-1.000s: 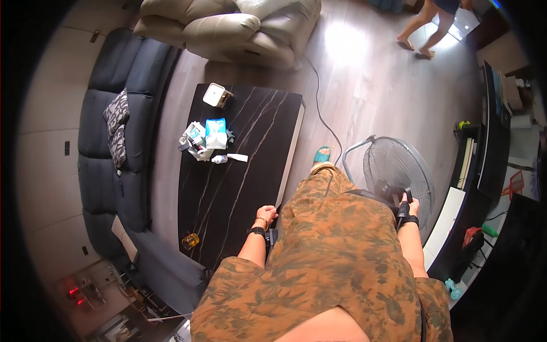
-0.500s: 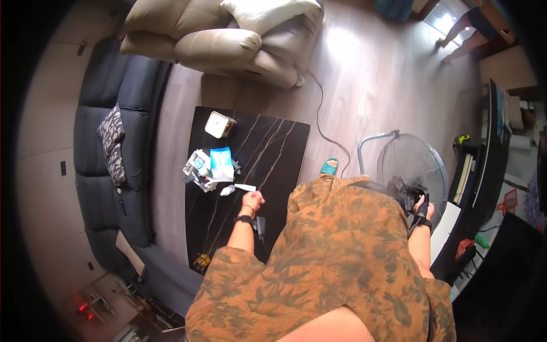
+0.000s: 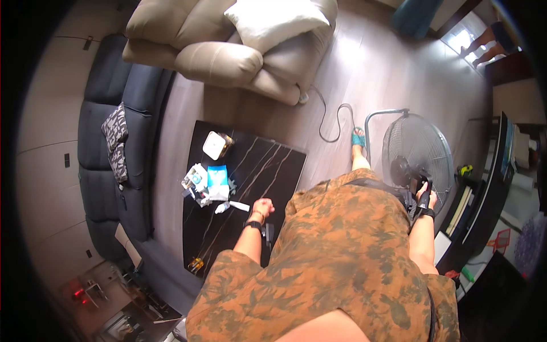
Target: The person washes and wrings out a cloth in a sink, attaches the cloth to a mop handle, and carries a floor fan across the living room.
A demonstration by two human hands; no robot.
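My left hand (image 3: 263, 207) hangs over the black marble-patterned coffee table (image 3: 268, 165), its fingers curled and nothing visible in them. Beside it, on the table, lie a white strip (image 3: 239, 206) and a small white bottle or tube (image 3: 222, 208). A blue-and-white packet (image 3: 217, 182) rests farther left, against a jumble of white items (image 3: 196, 179). On the right, the fingers of my right hand (image 3: 429, 198) wrap round a black handle-like object (image 3: 423, 188). That hand is in front of the large metal floor fan (image 3: 419, 142); whether the black object belongs to the fan, I cannot tell.
A beige recliner (image 3: 219, 62) stands ahead and a dark grey sofa (image 3: 102, 137) along the left. A cable (image 3: 342, 122) lies on the wooden floor near my sandalled foot (image 3: 358, 139). Shelving (image 3: 456, 211) lines the right. Another person's legs (image 3: 484, 45) show at top right.
My view has shifted forward as my foot comes farther ahead. The left hand has swung right, away from the white strip. My right hand stays on the black object by the fan.
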